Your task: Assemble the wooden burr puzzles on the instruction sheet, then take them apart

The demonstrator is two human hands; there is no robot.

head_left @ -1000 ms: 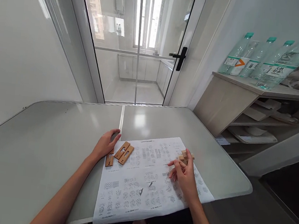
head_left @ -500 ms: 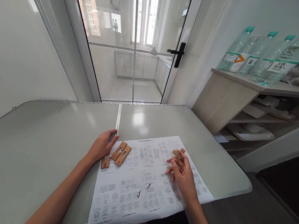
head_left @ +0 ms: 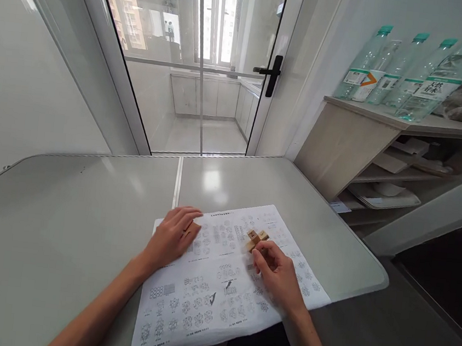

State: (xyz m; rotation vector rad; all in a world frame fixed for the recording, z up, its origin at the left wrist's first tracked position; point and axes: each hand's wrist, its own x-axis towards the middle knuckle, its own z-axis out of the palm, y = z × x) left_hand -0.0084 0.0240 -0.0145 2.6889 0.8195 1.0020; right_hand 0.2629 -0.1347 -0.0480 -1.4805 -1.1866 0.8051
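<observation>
A large printed sheet (head_left: 203,280) with rows of small line drawings lies on the table. My left hand (head_left: 171,235) rests palm down over its upper left part, fingers stretched out. Beneath it are flat wooden puzzle pieces (head_left: 194,230), mostly hidden, with one edge showing by the thumb. Over the upper right of the sheet, my right hand (head_left: 278,271) pinches an interlocking wooden puzzle (head_left: 254,237), its crossed pieces sticking out past the thumb and index finger. Dark numbers mark the ends of these pieces. The other fingers are curled underneath.
The grey-white table (head_left: 64,221) has a pale seam (head_left: 178,181) running away from me. A glass door (head_left: 222,100) with a black handle (head_left: 272,75) stands behind it. To the right, a wooden shelf (head_left: 333,145) carries several clear bottles (head_left: 406,81) with green caps.
My left hand has moved right and come down over the flat pieces, which showed beside it before. My right hand has shifted slightly left with the wooden puzzle, now turned so its numbers show.
</observation>
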